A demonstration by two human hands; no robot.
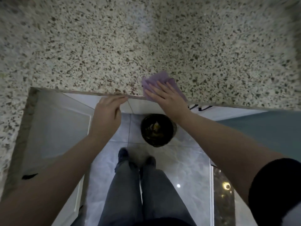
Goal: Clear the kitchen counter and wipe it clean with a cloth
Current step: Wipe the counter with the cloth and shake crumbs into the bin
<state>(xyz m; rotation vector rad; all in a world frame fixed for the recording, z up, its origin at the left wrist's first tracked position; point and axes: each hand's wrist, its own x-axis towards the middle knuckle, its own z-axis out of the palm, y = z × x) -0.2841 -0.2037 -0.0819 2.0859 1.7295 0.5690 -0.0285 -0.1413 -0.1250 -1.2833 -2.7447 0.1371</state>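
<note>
Head view, looking straight down. Speckled granite bench point(114, 46) fills the upper frame and runs down the left side; white cabinet fronts point(53, 128) sit below its edge. Left hand point(107, 115) is at the bench's front edge, fingers loosely cupped, fingertips touching the rim, holding nothing. On the tiled floor point(179, 168), between the two forearms, stands a black bin point(156, 129) with scraps inside; the person's shoes and grey trouser legs are below it. Right hand point(166, 97) lies flat, fingers straight and spread, pressing the purple cloth point(156, 80) on the bench at its front edge. Cloth is crumpled, partly under the palm, and one corner overhangs the rim.
</note>
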